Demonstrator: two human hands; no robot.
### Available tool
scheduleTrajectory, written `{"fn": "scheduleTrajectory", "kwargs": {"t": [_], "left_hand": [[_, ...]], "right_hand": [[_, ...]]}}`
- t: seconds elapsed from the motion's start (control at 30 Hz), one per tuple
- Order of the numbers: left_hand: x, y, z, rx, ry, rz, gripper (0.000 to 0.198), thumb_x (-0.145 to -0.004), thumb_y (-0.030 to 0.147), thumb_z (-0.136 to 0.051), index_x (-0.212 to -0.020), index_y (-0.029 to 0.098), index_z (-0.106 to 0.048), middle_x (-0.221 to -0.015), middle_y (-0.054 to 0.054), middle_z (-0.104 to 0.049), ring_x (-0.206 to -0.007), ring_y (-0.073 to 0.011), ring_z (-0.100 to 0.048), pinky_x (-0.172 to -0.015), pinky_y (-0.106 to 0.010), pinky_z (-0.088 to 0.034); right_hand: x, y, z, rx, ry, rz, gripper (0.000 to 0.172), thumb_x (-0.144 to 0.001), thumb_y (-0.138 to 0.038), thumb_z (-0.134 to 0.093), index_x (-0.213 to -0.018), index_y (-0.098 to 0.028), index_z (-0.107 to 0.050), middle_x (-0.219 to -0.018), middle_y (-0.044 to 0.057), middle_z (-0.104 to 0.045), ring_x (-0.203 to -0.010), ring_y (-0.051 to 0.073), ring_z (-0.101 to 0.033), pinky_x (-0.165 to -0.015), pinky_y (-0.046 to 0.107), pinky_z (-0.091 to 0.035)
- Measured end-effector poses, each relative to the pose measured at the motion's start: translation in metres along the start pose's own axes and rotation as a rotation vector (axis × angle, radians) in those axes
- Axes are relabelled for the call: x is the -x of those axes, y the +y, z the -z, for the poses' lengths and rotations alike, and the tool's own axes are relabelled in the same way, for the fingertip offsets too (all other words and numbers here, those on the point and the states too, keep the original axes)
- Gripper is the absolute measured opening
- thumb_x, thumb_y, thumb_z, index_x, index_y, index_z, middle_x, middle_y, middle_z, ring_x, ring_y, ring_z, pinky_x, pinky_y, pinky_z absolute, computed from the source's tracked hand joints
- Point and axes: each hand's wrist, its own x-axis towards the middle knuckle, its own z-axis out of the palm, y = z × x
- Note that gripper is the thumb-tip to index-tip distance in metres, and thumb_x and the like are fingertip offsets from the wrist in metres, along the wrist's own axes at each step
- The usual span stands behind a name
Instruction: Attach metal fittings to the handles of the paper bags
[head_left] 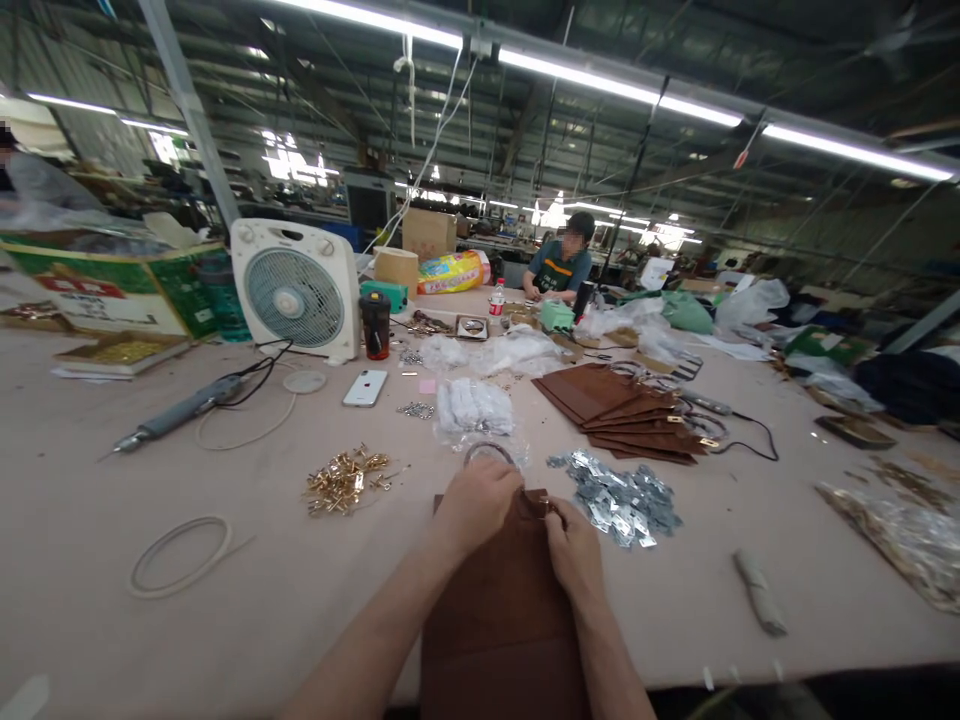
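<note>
A brown leather piece (501, 610) lies flat at the table's near edge in front of me. My left hand (474, 505) rests on its top left corner with fingers curled down onto the leather. My right hand (573, 545) pinches the top edge, where a small gold fitting (545, 503) shows between the two hands. A pile of gold metal fittings (345, 480) lies to the left. A pile of silver metal plates (619, 487) lies just right of my right hand.
A stack of brown leather pieces (615, 405) lies further back right. A phone (365, 387), an electric screwdriver (180, 410), a white fan (296, 288) and plastic bags (474, 405) sit on the table (90, 500). A person (562, 265) works at the far end.
</note>
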Motion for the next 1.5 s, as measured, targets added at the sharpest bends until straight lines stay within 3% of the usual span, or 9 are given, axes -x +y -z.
{"fn": "scheduleTrajectory", "kwargs": {"t": [0.17,0.3,0.5,0.67,0.87,1.07,1.13,1.3,1.5], "left_hand": [[-0.032,-0.002,-0.024,-0.024,-0.249,-0.038,0.022,-0.093,0.011,-0.055,-0.1,0.019,-0.074,-0.112,-0.012,-0.073,-0.107,-0.0261,-0.067,-0.093,-0.036,-0.051],[-0.041,-0.01,-0.039,-0.042,-0.304,-0.066,0.018,-0.09,0.011,-0.061,-0.09,0.021,-0.076,-0.107,-0.01,-0.075,-0.111,-0.0268,-0.065,-0.096,-0.037,-0.047],[-0.054,-0.014,-0.039,-0.03,-0.337,-0.122,0.02,-0.091,0.01,-0.06,-0.092,0.024,-0.075,-0.111,-0.008,-0.077,-0.126,-0.027,-0.057,-0.116,-0.045,-0.03],[-0.066,-0.013,-0.041,0.061,-0.364,-0.106,0.009,-0.09,0.02,-0.065,-0.094,0.021,-0.074,-0.113,-0.013,-0.076,-0.117,-0.0286,-0.065,-0.107,-0.041,-0.042],[-0.078,0.004,-0.043,0.254,-0.268,0.137,0.021,-0.094,0.036,-0.06,-0.099,0.021,-0.074,-0.097,-0.013,-0.078,-0.095,-0.0299,-0.073,-0.085,-0.039,-0.054],[-0.076,0.023,-0.05,0.581,-0.217,0.23,0.061,-0.109,0.05,-0.018,-0.11,0.015,-0.068,-0.085,-0.007,-0.078,-0.073,-0.0171,-0.075,-0.068,-0.025,-0.057],[-0.073,0.027,-0.052,0.643,-0.211,0.223,0.057,-0.11,0.045,-0.018,-0.121,0.015,-0.065,-0.092,-0.006,-0.079,-0.078,-0.0158,-0.076,-0.072,-0.024,-0.058],[-0.067,0.029,-0.048,0.608,-0.111,0.248,0.039,-0.102,0.028,-0.044,-0.136,0.019,-0.061,-0.135,-0.008,-0.071,-0.122,-0.0181,-0.067,-0.106,-0.028,-0.051],[-0.038,0.019,-0.034,0.349,-0.073,0.395,0.025,-0.094,0.023,-0.055,-0.115,0.017,-0.067,-0.123,-0.013,-0.07,-0.116,-0.0279,-0.065,-0.105,-0.04,-0.05]], "right_hand": [[0.005,0.001,-0.004,0.126,0.07,0.061,0.036,-0.092,-0.03,-0.045,-0.108,-0.023,-0.076,-0.103,0.009,-0.079,-0.094,0.028,-0.071,-0.084,0.038,-0.051],[0.005,0.001,-0.004,0.14,0.055,0.073,0.028,-0.092,-0.032,-0.047,-0.095,-0.023,-0.073,-0.089,0.008,-0.075,-0.082,0.026,-0.067,-0.076,0.036,-0.048],[0.002,0.001,0.0,0.002,0.024,0.094,0.027,-0.094,-0.034,-0.047,-0.092,-0.021,-0.071,-0.091,0.007,-0.073,-0.084,0.024,-0.065,-0.077,0.034,-0.047],[0.004,-0.005,0.001,-0.025,-0.023,0.136,0.026,-0.096,-0.033,-0.048,-0.092,-0.021,-0.07,-0.082,0.004,-0.071,-0.074,0.021,-0.062,-0.07,0.031,-0.046],[0.005,-0.009,-0.002,-0.037,-0.077,0.262,0.025,-0.097,-0.031,-0.05,-0.101,-0.021,-0.072,-0.094,0.008,-0.074,-0.085,0.024,-0.069,-0.078,0.033,-0.053],[0.004,-0.004,-0.007,-0.028,-0.066,0.316,0.03,-0.098,-0.029,-0.05,-0.115,-0.02,-0.073,-0.119,0.014,-0.074,-0.113,0.031,-0.069,-0.098,0.044,-0.055],[0.004,-0.002,-0.01,-0.008,-0.027,0.275,0.03,-0.097,-0.029,-0.052,-0.114,-0.019,-0.073,-0.12,0.015,-0.074,-0.114,0.032,-0.068,-0.098,0.045,-0.055],[-0.001,0.009,-0.011,-0.015,0.094,0.17,0.036,-0.098,-0.034,-0.05,-0.118,-0.017,-0.074,-0.122,0.018,-0.073,-0.113,0.032,-0.067,-0.098,0.047,-0.053],[-0.004,0.024,-0.006,-0.009,0.124,0.068,0.042,-0.098,-0.04,-0.049,-0.117,-0.016,-0.077,-0.108,0.015,-0.076,-0.1,0.029,-0.069,-0.095,0.044,-0.052]]}}
